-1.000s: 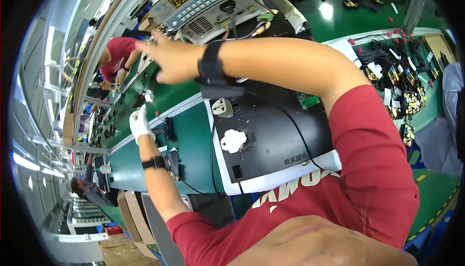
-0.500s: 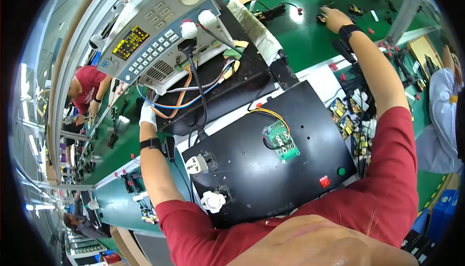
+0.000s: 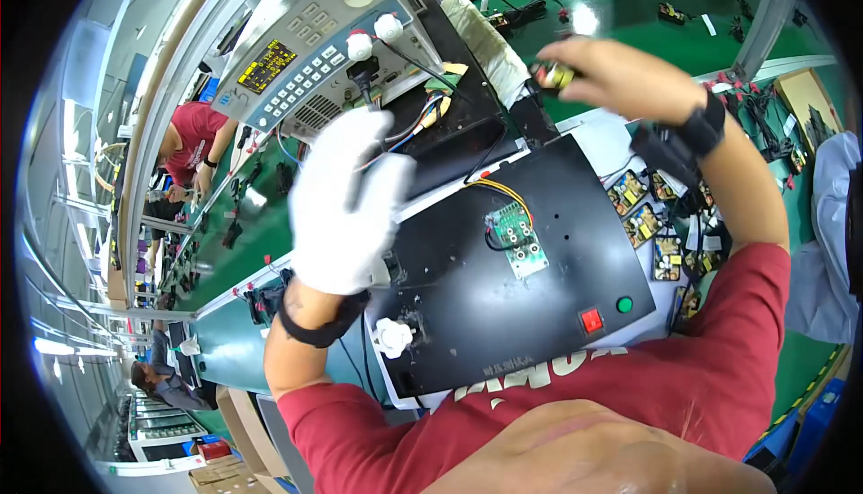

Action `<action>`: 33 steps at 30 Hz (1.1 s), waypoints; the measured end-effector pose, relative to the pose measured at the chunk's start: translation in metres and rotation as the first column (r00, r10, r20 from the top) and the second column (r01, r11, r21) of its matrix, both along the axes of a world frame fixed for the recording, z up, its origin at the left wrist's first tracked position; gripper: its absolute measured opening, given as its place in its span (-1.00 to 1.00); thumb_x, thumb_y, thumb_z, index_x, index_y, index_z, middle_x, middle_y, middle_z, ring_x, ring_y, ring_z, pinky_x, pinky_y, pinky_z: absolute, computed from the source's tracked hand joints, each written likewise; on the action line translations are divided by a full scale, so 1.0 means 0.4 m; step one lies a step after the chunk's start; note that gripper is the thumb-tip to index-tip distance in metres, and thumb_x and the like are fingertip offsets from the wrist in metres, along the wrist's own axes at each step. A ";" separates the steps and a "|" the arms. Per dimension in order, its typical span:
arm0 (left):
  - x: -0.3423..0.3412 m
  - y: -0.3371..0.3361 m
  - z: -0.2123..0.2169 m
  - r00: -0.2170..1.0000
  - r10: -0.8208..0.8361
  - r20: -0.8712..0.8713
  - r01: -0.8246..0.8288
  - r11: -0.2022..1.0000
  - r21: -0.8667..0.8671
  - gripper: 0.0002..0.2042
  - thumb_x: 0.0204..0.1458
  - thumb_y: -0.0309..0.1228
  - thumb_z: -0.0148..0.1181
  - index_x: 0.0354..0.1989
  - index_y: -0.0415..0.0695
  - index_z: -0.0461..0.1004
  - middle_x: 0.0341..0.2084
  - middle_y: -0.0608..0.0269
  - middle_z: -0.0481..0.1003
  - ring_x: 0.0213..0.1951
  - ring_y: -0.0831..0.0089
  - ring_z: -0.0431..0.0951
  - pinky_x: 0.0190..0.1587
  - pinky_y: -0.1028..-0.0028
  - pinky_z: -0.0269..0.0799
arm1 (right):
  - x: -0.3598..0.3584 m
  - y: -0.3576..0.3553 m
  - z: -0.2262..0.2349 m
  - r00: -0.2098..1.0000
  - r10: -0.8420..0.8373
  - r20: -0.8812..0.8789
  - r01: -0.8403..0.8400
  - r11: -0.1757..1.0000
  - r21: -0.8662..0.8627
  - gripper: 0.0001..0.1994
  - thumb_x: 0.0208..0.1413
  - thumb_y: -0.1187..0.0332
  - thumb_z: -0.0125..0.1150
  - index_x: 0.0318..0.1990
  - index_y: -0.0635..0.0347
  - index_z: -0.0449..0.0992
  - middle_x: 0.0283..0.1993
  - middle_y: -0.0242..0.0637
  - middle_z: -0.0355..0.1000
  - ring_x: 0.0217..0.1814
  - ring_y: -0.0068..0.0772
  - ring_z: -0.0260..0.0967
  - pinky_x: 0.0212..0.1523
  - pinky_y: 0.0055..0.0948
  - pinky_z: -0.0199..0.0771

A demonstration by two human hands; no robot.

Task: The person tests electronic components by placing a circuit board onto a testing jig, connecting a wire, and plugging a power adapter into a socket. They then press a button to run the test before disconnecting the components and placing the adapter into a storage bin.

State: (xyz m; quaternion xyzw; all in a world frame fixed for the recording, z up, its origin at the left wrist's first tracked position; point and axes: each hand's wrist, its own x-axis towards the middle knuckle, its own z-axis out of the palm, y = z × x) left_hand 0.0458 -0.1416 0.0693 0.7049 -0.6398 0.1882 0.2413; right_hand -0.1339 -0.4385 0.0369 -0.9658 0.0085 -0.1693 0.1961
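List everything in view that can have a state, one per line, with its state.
Left hand: gloved, open, fingers spread
Right hand: bare, gripping a small circuit board
Small circuit board: held, off the bench
Instrument display: lit
Green board: wired, on the black box
Black box: closed on top
Red switch: position too small to tell
Loose circuit boards: heaped beside the black box

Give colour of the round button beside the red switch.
Green. The round button shows best in the head view, right of the red switch.
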 end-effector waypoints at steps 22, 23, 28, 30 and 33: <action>-0.228 -0.094 -0.059 0.994 -0.006 -0.111 0.069 0.819 0.570 -0.72 0.01 -0.18 0.22 -0.22 -0.09 0.46 -0.29 0.08 0.46 -0.26 0.07 0.52 -0.20 0.22 0.45 | 0.243 -0.159 -0.224 0.883 -0.436 -0.174 0.467 0.856 0.223 -0.51 -0.08 0.03 0.32 -0.25 0.38 0.58 -0.16 -0.02 0.53 -0.21 -0.19 0.45 -0.14 -0.23 0.44; -0.227 -0.088 -0.058 0.993 -0.021 -0.116 0.081 0.840 0.537 -0.72 0.01 -0.18 0.22 -0.22 -0.09 0.46 -0.29 0.08 0.46 -0.25 0.07 0.52 -0.20 0.22 0.45 | 0.246 -0.147 -0.222 0.863 -0.505 -0.029 0.474 0.787 0.396 -0.51 -0.16 0.10 0.40 -0.18 0.38 0.57 -0.09 -0.02 0.53 -0.14 -0.18 0.45 -0.05 -0.25 0.42; -0.242 -0.050 -0.055 0.935 -0.085 -0.344 0.196 0.933 0.302 -0.69 -0.03 -0.23 0.30 -0.19 -0.13 0.47 -0.27 0.08 0.48 -0.24 0.13 0.54 -0.17 0.26 0.46 | 0.116 -0.117 -0.072 0.914 -0.286 0.287 -0.158 0.401 0.902 -0.46 0.16 0.32 0.17 0.26 0.33 0.25 -0.15 -0.28 0.46 -0.09 -0.52 0.40 -0.01 -0.47 0.40; -0.257 -0.018 -0.044 0.892 -0.179 -0.414 0.296 0.925 0.239 -0.69 -0.04 -0.27 0.33 -0.18 -0.14 0.47 -0.25 0.05 0.48 -0.21 0.08 0.54 -0.16 0.26 0.46 | 0.049 -0.086 -0.001 0.907 -0.290 0.305 -0.273 0.146 0.951 -0.82 0.20 0.38 0.10 -0.12 0.25 0.50 -0.28 -0.22 0.52 -0.29 -0.42 0.48 -0.25 -0.44 0.50; -0.277 0.046 -0.023 0.874 -0.384 -0.297 0.453 0.866 0.213 -0.72 -0.06 -0.36 0.32 -0.18 -0.15 0.47 -0.24 -0.01 0.47 -0.23 0.03 0.52 -0.18 0.24 0.45 | -0.037 -0.012 0.086 0.926 -0.105 0.364 -0.305 0.361 0.881 -0.77 0.26 0.40 0.07 0.01 0.28 0.43 -0.18 -0.22 0.49 -0.20 -0.42 0.47 -0.16 -0.46 0.52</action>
